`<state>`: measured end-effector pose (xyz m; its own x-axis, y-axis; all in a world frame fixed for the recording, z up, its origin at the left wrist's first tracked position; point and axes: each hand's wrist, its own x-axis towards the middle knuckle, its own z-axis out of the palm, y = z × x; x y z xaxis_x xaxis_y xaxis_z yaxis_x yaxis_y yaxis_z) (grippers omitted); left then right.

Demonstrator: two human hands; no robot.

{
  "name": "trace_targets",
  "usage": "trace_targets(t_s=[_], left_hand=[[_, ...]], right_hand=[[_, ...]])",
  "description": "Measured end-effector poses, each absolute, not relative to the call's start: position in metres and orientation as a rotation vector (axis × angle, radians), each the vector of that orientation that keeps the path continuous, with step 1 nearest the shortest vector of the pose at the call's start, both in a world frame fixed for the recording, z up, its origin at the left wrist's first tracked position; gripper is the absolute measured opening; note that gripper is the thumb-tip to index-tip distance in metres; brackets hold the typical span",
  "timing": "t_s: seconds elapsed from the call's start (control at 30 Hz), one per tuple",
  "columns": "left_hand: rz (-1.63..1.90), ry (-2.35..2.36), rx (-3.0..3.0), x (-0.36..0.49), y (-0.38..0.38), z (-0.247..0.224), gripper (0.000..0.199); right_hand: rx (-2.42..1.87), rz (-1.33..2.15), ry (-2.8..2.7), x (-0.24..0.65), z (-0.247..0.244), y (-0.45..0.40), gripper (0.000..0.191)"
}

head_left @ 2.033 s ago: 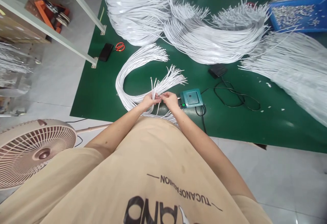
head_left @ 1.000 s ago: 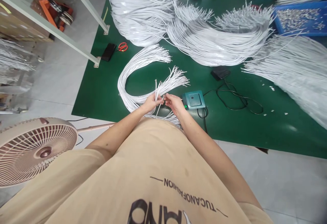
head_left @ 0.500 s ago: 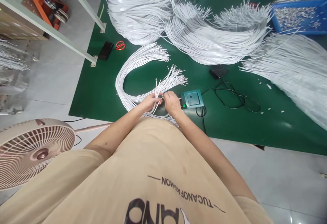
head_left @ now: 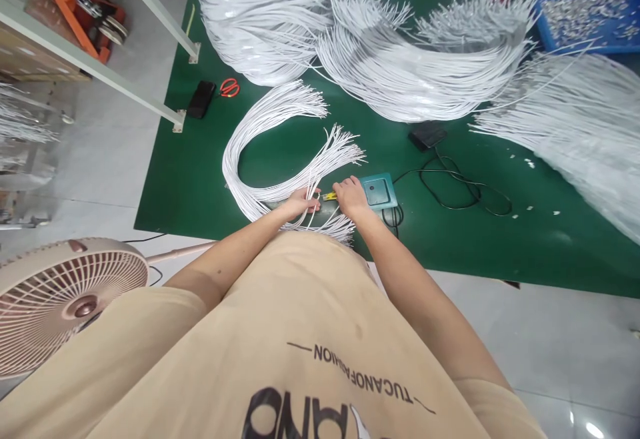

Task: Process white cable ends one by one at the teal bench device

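My left hand (head_left: pixel 303 203) pinches a few white cables (head_left: pixel 314 184) near their ends, at the edge of a curved bundle. In my right hand (head_left: pixel 351 196) is a small yellow tool (head_left: pixel 329 196) whose exact kind I cannot make out. Its tip points left at the cable ends, close to my left fingertips; whether they touch is unclear. The main white cable bundle (head_left: pixel 234 152) curves in a C on the green table. Just right of my right hand sits a teal box (head_left: pixel 379 192), partly covered by that hand. More white cable ends (head_left: pixel 340 227) lie below my hands.
Large bunches of white cables (head_left: pixel 415 85) lie across the back. A blue tray (head_left: pixel 547 33) holds small metal parts. Red-handled scissors (head_left: pixel 230 88) and a black phone-like object (head_left: pixel 202 99) lie left. A black adapter (head_left: pixel 427 135) trails cord. A fan (head_left: pixel 83 305) stands at lower left.
My right hand has drawn a little to the right, away from my left hand, and the yellow tool now shows in it. My left hand still holds cables.
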<state>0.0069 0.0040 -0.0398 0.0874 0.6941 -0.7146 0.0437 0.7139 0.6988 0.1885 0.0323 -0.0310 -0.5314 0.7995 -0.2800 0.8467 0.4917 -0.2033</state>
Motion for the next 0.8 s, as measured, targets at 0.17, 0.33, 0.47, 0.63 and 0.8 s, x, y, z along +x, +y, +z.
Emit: trace_targets(t_s=[0.17,0.33,0.47,0.63,0.8], left_hand=[[0.516,1.465,0.622,0.015,0.006,-0.045,0.043],[0.515,1.506,0.587,0.019,0.008,-0.046,0.044],[0.519,1.554,0.587,0.023,0.01,-0.048,0.042],[0.495,1.553,0.598,0.027,0.012,-0.055,0.034],[0.476,1.539,0.587,0.026,0.012,-0.059,0.035]], right_hand=[[1.411,-0.454,2.622,0.187,-0.037,0.032,0.036],[1.399,-0.449,2.618,0.189,-0.043,0.037,0.035],[1.416,-0.505,2.611,0.19,-0.044,0.041,0.035],[1.457,-0.603,2.622,0.188,-0.046,0.041,0.033],[1.541,-0.737,2.66,0.192,-0.048,0.036,0.03]])
